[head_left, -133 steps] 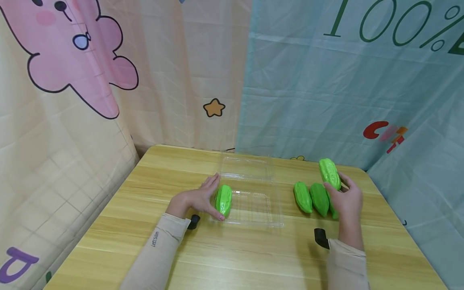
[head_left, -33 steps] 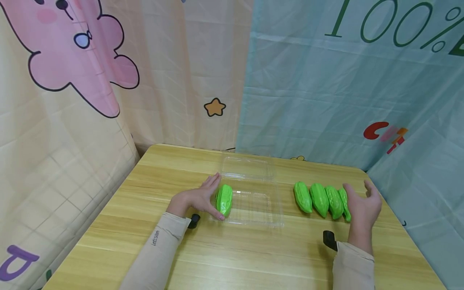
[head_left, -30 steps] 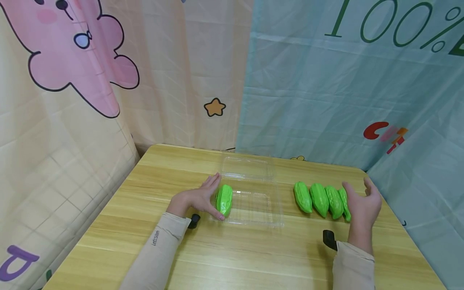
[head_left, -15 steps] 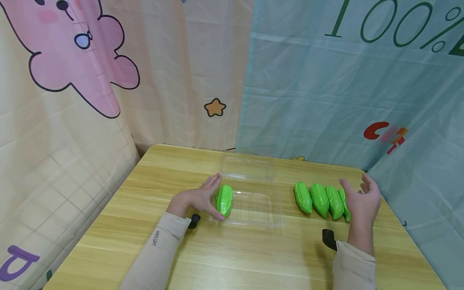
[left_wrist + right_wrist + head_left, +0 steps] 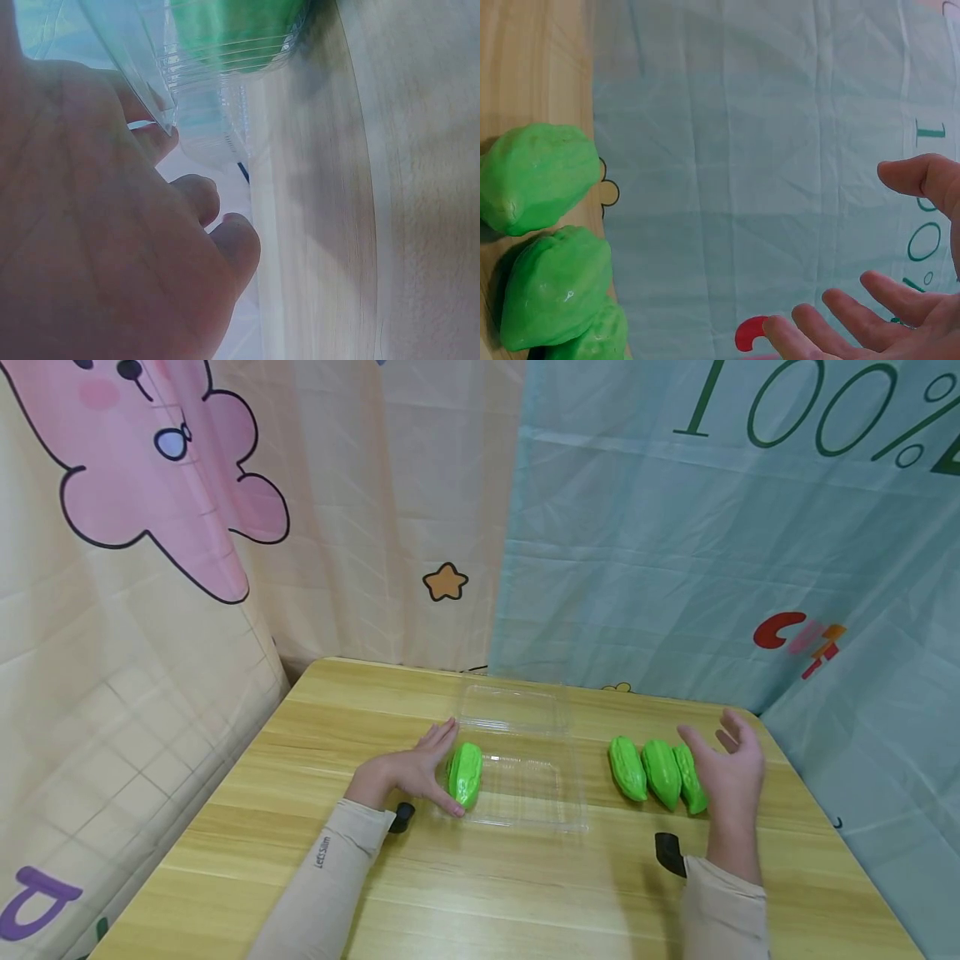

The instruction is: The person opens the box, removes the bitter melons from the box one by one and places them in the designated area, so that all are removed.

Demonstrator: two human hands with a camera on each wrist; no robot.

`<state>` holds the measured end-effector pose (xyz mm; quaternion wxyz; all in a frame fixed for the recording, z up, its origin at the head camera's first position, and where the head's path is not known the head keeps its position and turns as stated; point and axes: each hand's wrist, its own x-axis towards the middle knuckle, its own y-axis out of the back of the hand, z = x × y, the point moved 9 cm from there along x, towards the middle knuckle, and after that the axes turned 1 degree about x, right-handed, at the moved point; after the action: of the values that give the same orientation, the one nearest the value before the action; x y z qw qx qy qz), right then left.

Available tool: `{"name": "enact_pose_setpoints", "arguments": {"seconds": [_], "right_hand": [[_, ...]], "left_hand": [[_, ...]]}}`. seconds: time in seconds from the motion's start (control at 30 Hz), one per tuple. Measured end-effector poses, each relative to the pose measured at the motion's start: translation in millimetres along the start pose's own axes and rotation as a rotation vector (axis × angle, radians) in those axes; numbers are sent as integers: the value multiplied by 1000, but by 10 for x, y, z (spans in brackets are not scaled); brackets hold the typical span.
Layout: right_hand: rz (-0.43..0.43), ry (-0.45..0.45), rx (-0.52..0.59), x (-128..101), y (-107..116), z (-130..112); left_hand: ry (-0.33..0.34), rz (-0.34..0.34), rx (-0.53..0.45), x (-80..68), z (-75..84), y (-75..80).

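On the wooden table (image 5: 480, 893), the left hand (image 5: 408, 772) steadies the clear tray (image 5: 525, 814) holding one gourd (image 5: 465, 774). Right of the tray, the right hand (image 5: 723, 772) hovers wide over three gourds (image 5: 660, 770); seemingly mid-loading, the next move calls for grasping one.

One gourd (image 5: 464, 774) lies in the tray (image 5: 534, 793); three gourds (image 5: 660, 772) lie right of it.

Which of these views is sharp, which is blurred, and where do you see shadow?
Head view: evenly lit and sharp, a soft shadow beside the right hand. Left wrist view: the left hand is a blur, too close. Right wrist view: the green gourds are slightly soft.
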<state>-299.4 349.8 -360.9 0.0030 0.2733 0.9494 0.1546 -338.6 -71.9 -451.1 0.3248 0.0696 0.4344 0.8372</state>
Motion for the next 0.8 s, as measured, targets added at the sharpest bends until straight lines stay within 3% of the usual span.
{"name": "enact_pose_setpoints", "arguments": {"seconds": [0.8], "right_hand": [[-201, 113, -60, -156, -487, -191]], "left_hand": [[1, 4, -9, -3, 2, 9]]}}
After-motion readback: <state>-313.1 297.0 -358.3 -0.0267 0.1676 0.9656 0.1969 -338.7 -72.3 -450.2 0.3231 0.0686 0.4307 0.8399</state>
